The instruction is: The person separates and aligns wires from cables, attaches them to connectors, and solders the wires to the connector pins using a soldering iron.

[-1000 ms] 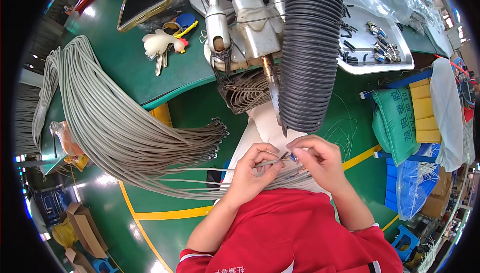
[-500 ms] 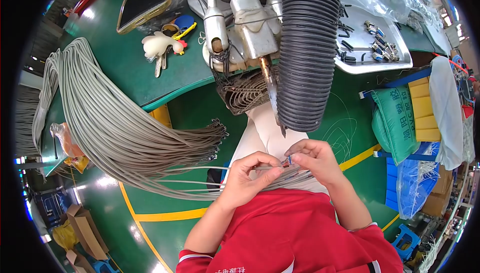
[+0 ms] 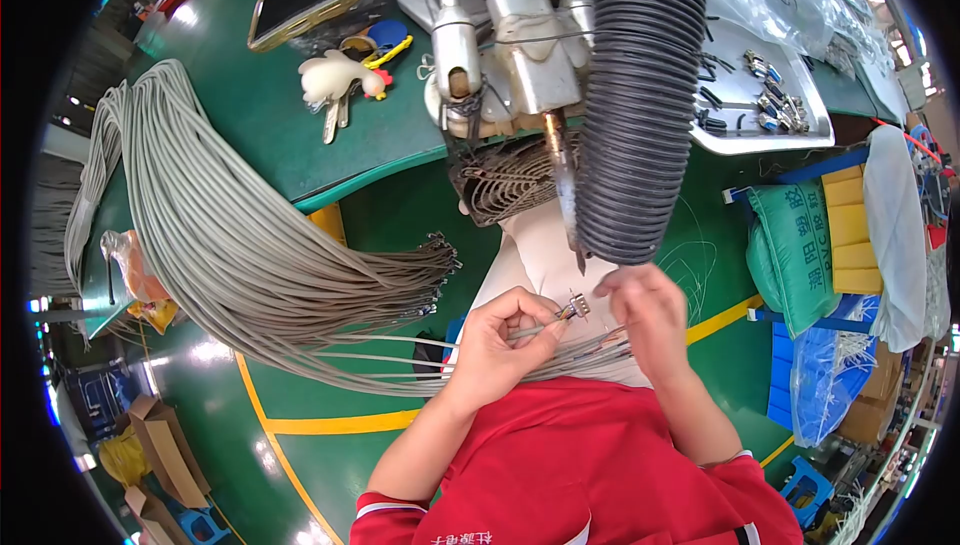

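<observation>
Near the lower center of the frame, the left hand [image 3: 497,347] is pinching a grey cable [image 3: 526,332] between its fingers, and a metal connector [image 3: 577,306] is sticking out at the cable's end. Just beside it the right hand [image 3: 648,313] is blurring, so I can't tell how its fingers are standing. Above, a black ribbed hose [image 3: 642,105] is hanging beside a pointed iron [image 3: 564,190].

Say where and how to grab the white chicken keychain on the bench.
Pinch its white body from above, coming in from the left. It looks plump and raised off the green benchtop, while the keys lie flat toward the near edge. The blue disc and yellow strap crowd the far right.
</observation>
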A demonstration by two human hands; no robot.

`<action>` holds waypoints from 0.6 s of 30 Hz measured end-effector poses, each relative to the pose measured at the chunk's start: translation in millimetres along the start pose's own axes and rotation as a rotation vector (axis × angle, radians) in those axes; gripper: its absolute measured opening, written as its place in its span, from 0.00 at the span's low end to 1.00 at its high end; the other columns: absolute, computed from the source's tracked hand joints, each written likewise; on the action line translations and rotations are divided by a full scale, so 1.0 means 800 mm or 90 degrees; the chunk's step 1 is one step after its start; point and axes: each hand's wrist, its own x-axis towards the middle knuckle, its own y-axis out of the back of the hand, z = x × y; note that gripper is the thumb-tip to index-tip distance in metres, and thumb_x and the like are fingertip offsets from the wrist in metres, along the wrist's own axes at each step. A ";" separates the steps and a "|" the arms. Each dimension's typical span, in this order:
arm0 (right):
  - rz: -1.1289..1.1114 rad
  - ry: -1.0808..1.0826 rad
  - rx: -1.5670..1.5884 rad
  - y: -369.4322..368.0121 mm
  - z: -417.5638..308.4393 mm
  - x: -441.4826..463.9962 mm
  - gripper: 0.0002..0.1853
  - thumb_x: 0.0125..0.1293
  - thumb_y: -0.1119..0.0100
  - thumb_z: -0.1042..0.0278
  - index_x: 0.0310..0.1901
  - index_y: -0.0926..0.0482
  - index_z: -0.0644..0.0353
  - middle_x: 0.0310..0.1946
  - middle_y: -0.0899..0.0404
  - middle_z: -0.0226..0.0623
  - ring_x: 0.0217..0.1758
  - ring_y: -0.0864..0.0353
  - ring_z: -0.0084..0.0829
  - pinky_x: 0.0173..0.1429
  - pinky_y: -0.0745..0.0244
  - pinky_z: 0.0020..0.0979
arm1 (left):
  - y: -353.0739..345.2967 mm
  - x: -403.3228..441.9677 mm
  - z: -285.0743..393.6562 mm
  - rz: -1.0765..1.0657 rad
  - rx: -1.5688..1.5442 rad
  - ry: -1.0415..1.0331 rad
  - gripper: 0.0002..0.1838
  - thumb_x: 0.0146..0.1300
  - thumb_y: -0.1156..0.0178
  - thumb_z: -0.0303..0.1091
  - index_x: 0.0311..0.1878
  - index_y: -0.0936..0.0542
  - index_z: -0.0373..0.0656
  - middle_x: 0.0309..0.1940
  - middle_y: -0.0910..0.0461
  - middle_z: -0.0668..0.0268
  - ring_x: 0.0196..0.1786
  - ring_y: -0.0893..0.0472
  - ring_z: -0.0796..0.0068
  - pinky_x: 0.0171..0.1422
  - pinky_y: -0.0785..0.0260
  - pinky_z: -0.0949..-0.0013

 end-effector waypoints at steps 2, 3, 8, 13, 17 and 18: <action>0.129 0.123 0.022 -0.005 0.000 0.000 0.12 0.68 0.64 0.68 0.37 0.30 0.66 0.26 0.26 0.35 0.21 0.37 0.16 0.26 0.42 0.16 | 0.002 0.002 0.002 0.016 -0.058 0.015 0.06 0.51 0.44 0.16 0.29 0.29 0.38 0.33 0.23 0.62 0.39 0.24 0.80 0.45 0.34 0.76; 0.126 0.121 0.023 -0.004 0.001 -0.003 0.12 0.68 0.64 0.68 0.37 0.30 0.66 0.26 0.26 0.35 0.21 0.37 0.16 0.26 0.42 0.16 | 0.003 0.003 0.003 0.021 -0.086 0.022 0.07 0.51 0.44 0.16 0.29 0.29 0.38 0.33 0.23 0.62 0.39 0.24 0.79 0.45 0.34 0.76; 0.118 0.259 -0.278 0.006 0.004 -0.014 0.10 0.67 0.64 0.71 0.40 0.31 0.65 0.22 0.24 0.37 0.18 0.34 0.17 0.25 0.38 0.15 | -0.002 0.010 0.003 0.039 -0.121 -0.008 0.06 0.51 0.41 0.17 0.29 0.28 0.38 0.34 0.26 0.66 0.36 0.27 0.86 0.40 0.34 0.81; -0.072 0.230 -0.390 -0.005 -0.008 -0.012 0.04 0.63 0.57 0.79 0.37 0.32 0.66 0.17 0.26 0.34 0.14 0.32 0.18 0.19 0.36 0.17 | -0.002 0.012 0.009 0.054 -0.146 0.013 0.06 0.50 0.42 0.16 0.29 0.28 0.37 0.35 0.26 0.65 0.35 0.26 0.85 0.41 0.34 0.81; -0.005 0.067 -0.280 -0.008 -0.003 -0.015 0.01 0.59 0.52 0.81 0.33 0.30 0.65 0.24 0.25 0.38 0.25 0.24 0.23 0.31 0.29 0.19 | -0.004 0.013 0.013 0.063 -0.166 0.033 0.06 0.50 0.42 0.16 0.28 0.28 0.37 0.35 0.26 0.64 0.33 0.27 0.86 0.38 0.35 0.82; -0.016 0.159 -0.304 -0.010 -0.004 -0.008 0.02 0.58 0.50 0.82 0.32 0.30 0.65 0.28 0.25 0.39 0.29 0.24 0.24 0.36 0.30 0.21 | -0.004 0.013 0.014 0.062 -0.172 0.035 0.06 0.50 0.42 0.16 0.28 0.28 0.37 0.35 0.26 0.64 0.32 0.27 0.86 0.36 0.35 0.83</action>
